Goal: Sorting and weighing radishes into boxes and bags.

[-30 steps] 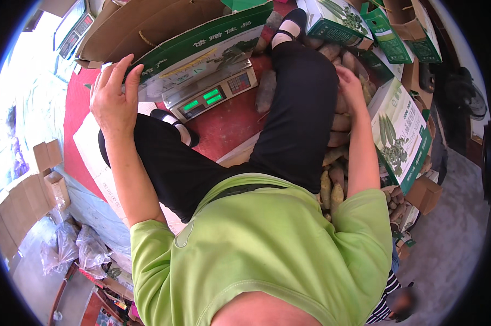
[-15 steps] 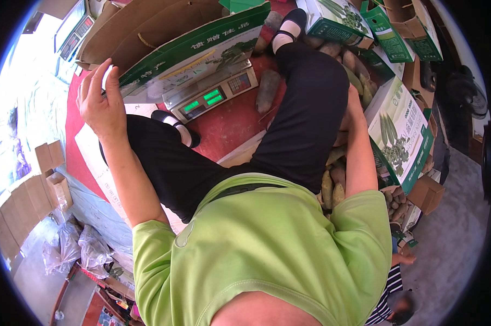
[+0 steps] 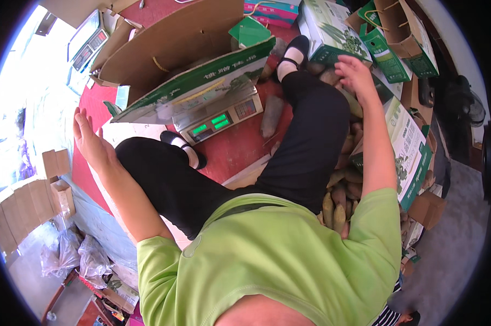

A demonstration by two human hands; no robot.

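Note:
My left hand (image 3: 91, 142) is raised beside my left knee with fingers stretched out, holding nothing. It is apart from a large open carton (image 3: 202, 89), green and white outside and brown inside. This carton rests tilted on a digital scale (image 3: 224, 120) with green-lit displays. Over on the right, my right hand (image 3: 356, 79) hovers above a heap of long root vegetables (image 3: 339, 214), its fingers apart and slightly bent, with nothing seen in it. A single greyish root vegetable (image 3: 271, 117) lies on the red surface beside the scale.
Printed white-and-green cartons stand at the far right (image 3: 332, 32) and right (image 3: 408, 155). Open gift boxes (image 3: 403, 35) are behind them. Another scale (image 3: 88, 49) sits far left. Plastic bags (image 3: 63, 255) lie lower left. Part of another person in striped clothing (image 3: 387, 316) shows lower right.
My right hand has risen from beside my right thigh and moved forward over the vegetables. My left hand has come off the carton's edge and dropped back. The view has shifted slightly.

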